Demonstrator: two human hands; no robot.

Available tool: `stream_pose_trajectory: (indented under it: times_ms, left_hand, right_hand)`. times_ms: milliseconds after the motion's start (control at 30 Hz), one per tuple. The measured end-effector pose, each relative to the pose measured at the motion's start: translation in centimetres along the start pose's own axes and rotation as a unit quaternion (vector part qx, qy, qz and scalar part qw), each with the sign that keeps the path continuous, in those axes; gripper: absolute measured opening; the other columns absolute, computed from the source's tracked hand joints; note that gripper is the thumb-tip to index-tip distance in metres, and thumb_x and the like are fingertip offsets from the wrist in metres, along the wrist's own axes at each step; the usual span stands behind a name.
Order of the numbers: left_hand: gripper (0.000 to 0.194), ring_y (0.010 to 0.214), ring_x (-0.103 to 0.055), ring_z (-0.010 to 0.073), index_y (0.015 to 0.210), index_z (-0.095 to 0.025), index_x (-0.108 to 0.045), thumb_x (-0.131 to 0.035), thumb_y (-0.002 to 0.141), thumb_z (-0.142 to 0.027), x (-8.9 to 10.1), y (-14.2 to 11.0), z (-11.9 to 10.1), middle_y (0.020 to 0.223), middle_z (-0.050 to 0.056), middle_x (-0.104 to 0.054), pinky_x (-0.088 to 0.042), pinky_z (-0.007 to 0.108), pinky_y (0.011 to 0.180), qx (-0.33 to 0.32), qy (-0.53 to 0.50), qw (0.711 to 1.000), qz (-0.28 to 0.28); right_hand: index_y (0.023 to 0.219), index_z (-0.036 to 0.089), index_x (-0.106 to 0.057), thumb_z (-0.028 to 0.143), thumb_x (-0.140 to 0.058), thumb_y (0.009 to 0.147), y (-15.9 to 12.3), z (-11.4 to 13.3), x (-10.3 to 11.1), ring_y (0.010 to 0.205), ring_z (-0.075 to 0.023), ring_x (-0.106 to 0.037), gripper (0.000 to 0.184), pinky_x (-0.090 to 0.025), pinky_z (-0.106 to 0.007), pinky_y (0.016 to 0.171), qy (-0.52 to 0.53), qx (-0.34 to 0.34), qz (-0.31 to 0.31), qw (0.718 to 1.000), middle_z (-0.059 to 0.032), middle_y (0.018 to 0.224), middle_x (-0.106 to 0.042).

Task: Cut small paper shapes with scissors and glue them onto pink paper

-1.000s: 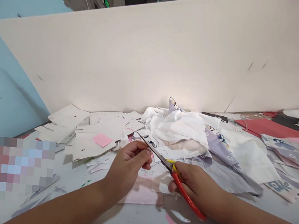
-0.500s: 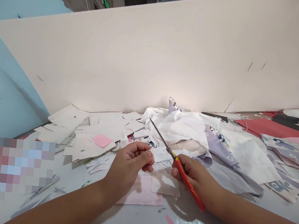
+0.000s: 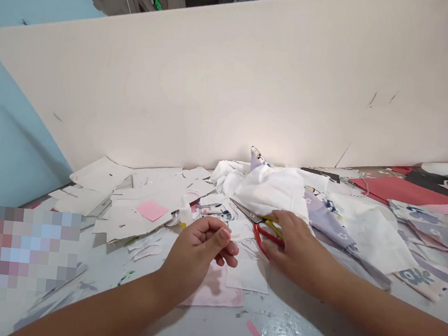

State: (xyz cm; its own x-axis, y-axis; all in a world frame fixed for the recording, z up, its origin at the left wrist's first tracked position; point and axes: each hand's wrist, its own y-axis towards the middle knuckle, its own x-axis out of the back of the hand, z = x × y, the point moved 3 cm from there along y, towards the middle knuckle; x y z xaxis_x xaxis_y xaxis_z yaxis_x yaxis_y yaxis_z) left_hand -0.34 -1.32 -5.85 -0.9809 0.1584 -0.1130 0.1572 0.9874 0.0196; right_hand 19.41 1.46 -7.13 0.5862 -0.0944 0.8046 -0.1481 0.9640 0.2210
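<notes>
My left hand (image 3: 202, 253) is closed in a pinch above a pink fabric piece (image 3: 215, 294); what it holds, if anything, is too small to make out. A small white square (image 3: 248, 276) partly overlaps the pink piece. My right hand (image 3: 299, 246) has its fingers around the red and yellow handles of a pair of scissors (image 3: 257, 221). The scissors lie low against the white cloth (image 3: 273, 191), blades pointing away to the left. Behind my left hand stands a small white bottle (image 3: 185, 212) with a yellow part, partly hidden.
Stacked white card pieces (image 3: 135, 217) lie at left, with a pink square (image 3: 151, 210) on top. Lilac floral cloth (image 3: 328, 220), red sheets (image 3: 407, 192) and patterned pieces (image 3: 423, 279) spread to the right. A pale upright panel (image 3: 215, 93) borders the back.
My right hand has lowered the scissors from an upright tilt to the cloth and turned palm down, its grip looser. My left hand has barely moved.
</notes>
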Motion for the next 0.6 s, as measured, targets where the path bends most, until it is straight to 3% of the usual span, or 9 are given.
stream_pose_trajectory:
  times_ms: [67, 133, 233, 367, 467, 600]
  left_hand:
    - [0.024, 0.053, -0.060, 0.0111, 0.076, -0.017, -0.054, -0.060, 0.074, -0.040, -0.3, 0.0, 0.5, 0.060, -0.001, -0.063, -0.041, 0.022, 0.053, 0.012, 0.005, 1.000, 0.008]
    - [0.025, 0.052, -0.060, 0.0109, 0.075, -0.016, -0.054, -0.060, 0.074, -0.040, -0.7, -0.1, 1.0, 0.059, -0.001, -0.063, -0.040, 0.022, 0.052, 0.020, 0.006, 0.999, 0.024]
    - [0.025, 0.053, -0.058, 0.0100, 0.075, -0.015, -0.054, -0.062, 0.073, -0.039, -1.2, -0.2, 1.8, 0.059, 0.000, -0.062, -0.040, 0.021, 0.053, 0.028, 0.004, 0.998, 0.052]
    - [0.026, 0.054, -0.056, 0.0101, 0.076, -0.016, -0.054, -0.062, 0.072, -0.041, -1.6, -0.5, 2.6, 0.061, 0.000, -0.061, -0.041, 0.022, 0.051, 0.057, 0.003, 0.995, 0.083]
    - [0.027, 0.058, -0.055, 0.0101, 0.079, -0.017, -0.054, -0.064, 0.070, -0.041, -1.6, -0.7, 2.9, 0.063, -0.001, -0.059, -0.043, 0.022, 0.055, 0.068, 0.012, 0.994, 0.083]
    - [0.031, 0.061, -0.054, 0.0107, 0.083, -0.017, -0.053, -0.063, 0.070, -0.044, -1.5, -0.8, 3.1, 0.068, 0.000, -0.057, -0.042, 0.023, 0.058, 0.056, 0.039, 0.993, 0.092]
  right_hand:
    - [0.108, 0.019, -0.050, 0.034, -0.056, 0.073, -0.7, 0.9, -0.2, 0.108, -0.0304, -0.044, 0.039, -0.035, -0.041, 0.088, 0.028, 0.075, -0.024, 0.996, -0.0111, 0.111, -0.053]
    - [0.109, 0.020, -0.050, 0.036, -0.055, 0.075, -1.6, 2.2, -0.8, 0.103, -0.0257, -0.047, 0.038, -0.037, -0.038, 0.088, 0.135, 0.116, 0.027, 0.984, -0.0098, 0.110, -0.054]
    - [0.096, 0.019, -0.056, 0.043, -0.050, 0.080, -2.5, 3.4, -1.9, 0.075, -0.0186, -0.055, 0.029, -0.043, -0.031, 0.066, 0.342, 0.036, 0.135, 0.929, -0.0049, 0.083, -0.061]
    - [0.071, 0.016, -0.057, 0.033, -0.059, 0.073, -2.7, 3.6, -2.8, 0.057, -0.0113, -0.049, 0.017, -0.037, -0.026, 0.056, 0.481, -0.061, 0.167, 0.859, 0.0004, 0.064, -0.059]
    - [0.065, 0.016, -0.056, 0.025, -0.059, 0.070, -2.6, 3.3, -3.2, 0.050, -0.0087, -0.044, 0.011, -0.033, -0.024, 0.052, 0.505, -0.103, 0.169, 0.840, 0.0023, 0.056, -0.057]
    - [0.059, 0.016, -0.051, 0.026, -0.060, 0.068, -2.6, 3.1, -3.4, 0.048, -0.0084, -0.043, 0.016, -0.032, -0.023, 0.050, 0.505, -0.119, 0.166, 0.838, 0.0042, 0.049, -0.052]
